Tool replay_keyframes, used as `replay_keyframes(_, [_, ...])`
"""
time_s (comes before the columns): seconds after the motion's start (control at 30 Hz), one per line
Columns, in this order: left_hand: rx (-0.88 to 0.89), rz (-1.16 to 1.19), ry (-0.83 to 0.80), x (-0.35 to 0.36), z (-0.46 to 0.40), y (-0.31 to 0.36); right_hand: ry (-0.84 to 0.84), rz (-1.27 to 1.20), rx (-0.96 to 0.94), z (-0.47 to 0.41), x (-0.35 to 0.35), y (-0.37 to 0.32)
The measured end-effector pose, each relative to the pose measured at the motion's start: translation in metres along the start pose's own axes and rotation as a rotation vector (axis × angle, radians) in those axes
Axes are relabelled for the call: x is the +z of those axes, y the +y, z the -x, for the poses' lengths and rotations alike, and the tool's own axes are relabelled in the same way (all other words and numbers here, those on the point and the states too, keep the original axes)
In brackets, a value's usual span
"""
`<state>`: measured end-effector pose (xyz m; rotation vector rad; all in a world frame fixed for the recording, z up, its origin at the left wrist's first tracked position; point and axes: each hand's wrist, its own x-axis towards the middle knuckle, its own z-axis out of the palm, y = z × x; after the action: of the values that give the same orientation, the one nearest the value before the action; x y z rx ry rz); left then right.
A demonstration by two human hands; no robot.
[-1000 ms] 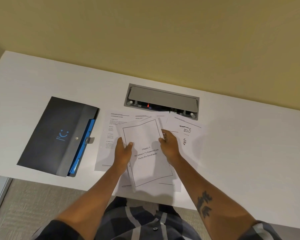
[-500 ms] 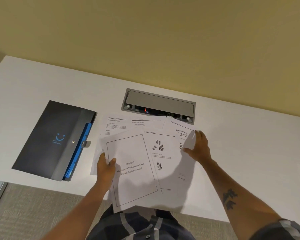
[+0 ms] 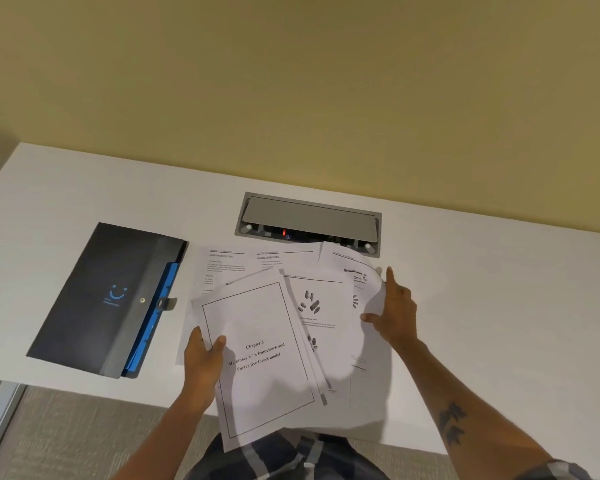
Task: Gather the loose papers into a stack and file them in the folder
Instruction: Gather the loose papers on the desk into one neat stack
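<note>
Pinching the left edge of the "Chapter 3" title page (image 3: pixel 260 355), the left hand (image 3: pixel 203 362) keeps its thumb on top and fingers underneath. The right hand (image 3: pixel 394 313) is spread open, its thumb and forefinger lifting the curled edge of a far sheet (image 3: pixel 364 278). Between them the loose papers (image 3: pixel 312 306) fan across the white desk (image 3: pixel 499 289). Left of the left hand lies the dark folder (image 3: pixel 94 292), closed. Beyond the fingers sit a grey cable hatch (image 3: pixel 309 220) and a yellow wall (image 3: pixel 291 81); carpet (image 3: pixel 66 434) lies below the desk edge.

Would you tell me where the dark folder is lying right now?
In the head view, the dark folder lies shut on the white desk's left side, left of the spread papers and the left hand.
</note>
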<state>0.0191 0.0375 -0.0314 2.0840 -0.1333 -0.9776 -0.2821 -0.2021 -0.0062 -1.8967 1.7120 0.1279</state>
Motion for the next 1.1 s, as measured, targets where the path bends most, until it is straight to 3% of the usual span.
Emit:
replay_keyframes(0.2, [0.009,0.003,0.002,0.003,0.003,0.021,0.155,-0.392,0.251,0.01,0.001,0.008])
replay_keyframes(0.33, [0.021,0.058,-0.026,0.004,0.006,0.035,0.31,-0.351,0.283,0.009,-0.015,0.024])
replay_keyframes(0.5, [0.029,0.163,-0.105,0.0,0.008,0.05,0.49,-0.298,0.246,0.011,-0.052,0.059])
replay_keyframes(0.7, [0.038,0.212,-0.179,-0.001,0.007,0.068,0.601,-0.463,0.121,0.027,-0.095,0.074])
replay_keyframes(0.8, [0.034,0.228,-0.232,-0.001,0.008,0.074,0.529,-0.556,0.076,0.039,-0.097,0.06])
replay_keyframes(1.1, [0.022,0.093,-0.386,0.003,0.021,0.077,-0.004,-0.859,-0.01,0.063,-0.017,-0.02])
